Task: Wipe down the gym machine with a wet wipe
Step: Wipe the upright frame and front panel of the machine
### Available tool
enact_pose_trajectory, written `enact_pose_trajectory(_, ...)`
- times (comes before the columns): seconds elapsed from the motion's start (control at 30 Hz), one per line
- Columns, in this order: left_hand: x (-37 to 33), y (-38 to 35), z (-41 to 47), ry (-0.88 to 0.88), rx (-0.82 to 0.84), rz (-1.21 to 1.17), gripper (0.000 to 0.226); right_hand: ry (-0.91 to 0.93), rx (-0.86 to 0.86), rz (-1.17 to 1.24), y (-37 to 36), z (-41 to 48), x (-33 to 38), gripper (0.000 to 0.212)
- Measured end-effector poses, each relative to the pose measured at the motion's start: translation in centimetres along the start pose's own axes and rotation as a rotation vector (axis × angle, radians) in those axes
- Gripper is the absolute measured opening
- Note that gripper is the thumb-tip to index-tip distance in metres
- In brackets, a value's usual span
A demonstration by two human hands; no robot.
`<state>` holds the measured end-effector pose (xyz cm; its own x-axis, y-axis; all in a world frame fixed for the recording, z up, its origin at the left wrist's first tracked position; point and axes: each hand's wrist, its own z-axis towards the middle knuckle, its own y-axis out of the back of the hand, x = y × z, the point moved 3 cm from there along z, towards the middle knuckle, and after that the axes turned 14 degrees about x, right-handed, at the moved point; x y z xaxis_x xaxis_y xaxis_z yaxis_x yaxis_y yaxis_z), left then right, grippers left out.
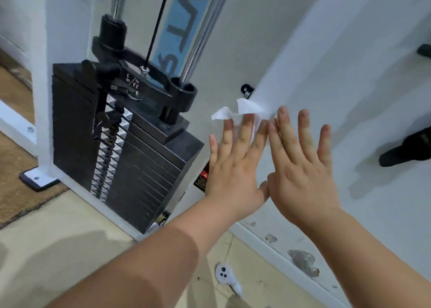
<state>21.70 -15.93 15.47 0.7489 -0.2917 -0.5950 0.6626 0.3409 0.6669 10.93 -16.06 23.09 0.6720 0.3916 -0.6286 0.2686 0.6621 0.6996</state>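
Observation:
A white wet wipe (242, 111) lies against the white frame post (314, 58) of the gym machine, its crumpled edges sticking out above my fingertips. My left hand (235, 165) presses the wipe flat onto the post with straight, spread fingers. Right beside it, my right hand (300, 165) lies flat on the same post, fingers straight, its index finger touching the wipe's right edge. The black weight stack (130, 158) with its selector pin stands to the left of my hands.
Two chrome guide rods (200, 41) and a black cable (156, 25) rise above the stack. A white controller-like device (225, 276) lies on the beige floor below my arms. The frame's foot plate (38, 179) is bolted at the left. Black handles (405, 149) protrude at the right.

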Motion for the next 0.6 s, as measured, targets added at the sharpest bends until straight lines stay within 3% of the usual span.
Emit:
enact_pose_trajectory(0.1,-1.5,3.2,2.1,-0.078,-0.017,0.067,0.111,-0.025,-0.091,0.076,2.0,1.0,-1.6,0.095)
enact_pose_trajectory(0.23,-4.7,7.8,5.3,-0.104,-0.050,0.161,0.118,-0.043,-0.155,0.105,5.3,2.8,-4.7,0.089)
enact_pose_trajectory(0.43,-11.1,16.6,10.6,-0.130,-0.015,0.257,0.119,-0.075,-0.146,0.186,12.3,6.3,-11.3,0.077)
enact_pose_trajectory(0.6,-15.5,25.7,11.9,-0.270,-0.010,0.187,0.087,-0.090,-0.236,0.671,22.1,9.9,-16.0,0.064)
